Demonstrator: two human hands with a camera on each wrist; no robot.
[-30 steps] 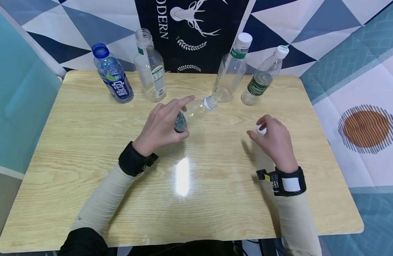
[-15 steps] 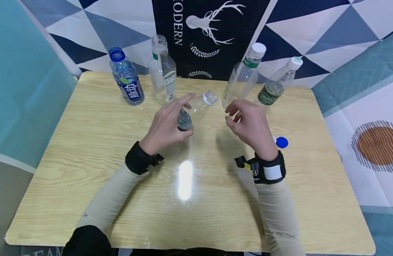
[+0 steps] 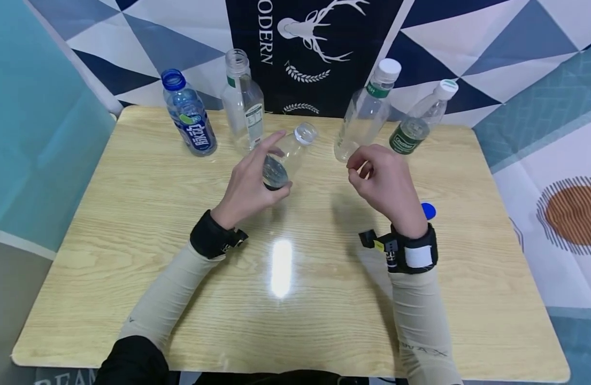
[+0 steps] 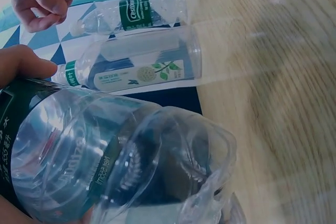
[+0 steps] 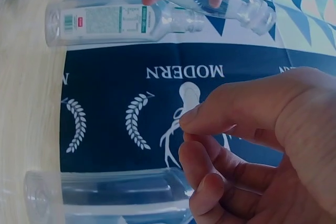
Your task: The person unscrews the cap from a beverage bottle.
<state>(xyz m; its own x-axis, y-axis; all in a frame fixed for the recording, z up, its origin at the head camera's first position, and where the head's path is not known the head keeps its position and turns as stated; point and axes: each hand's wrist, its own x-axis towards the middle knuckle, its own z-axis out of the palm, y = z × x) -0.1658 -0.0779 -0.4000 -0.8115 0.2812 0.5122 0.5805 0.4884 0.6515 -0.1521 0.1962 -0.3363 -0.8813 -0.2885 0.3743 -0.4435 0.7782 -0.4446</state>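
My left hand (image 3: pixel 249 186) grips a clear plastic bottle (image 3: pixel 291 152) with a dark green label around its body. The bottle is held tilted above the table, its uncapped mouth pointing up and to the right. In the left wrist view its ridged base (image 4: pixel 194 156) fills the lower part. My right hand (image 3: pixel 384 179) hovers to the right of that bottle, apart from it. Its fingers are loosely curled, and in the right wrist view nothing shows between thumb (image 5: pixel 220 103) and index finger. A blue cap (image 3: pixel 428 210) lies on the table, partly hidden behind the right wrist.
At the table's back left stand an uncapped blue-tinted bottle (image 3: pixel 191 120) and an uncapped clear bottle (image 3: pixel 239 109). Back right are a tall white-capped bottle (image 3: pixel 362 123) and a smaller green-labelled capped bottle (image 3: pixel 411 131). A patterned cloth (image 3: pixel 184 40) rises behind them.
My right hand has let go of a white cap on the right and moved up and left towards the bottle. The left hand has tipped the bottle more upright.
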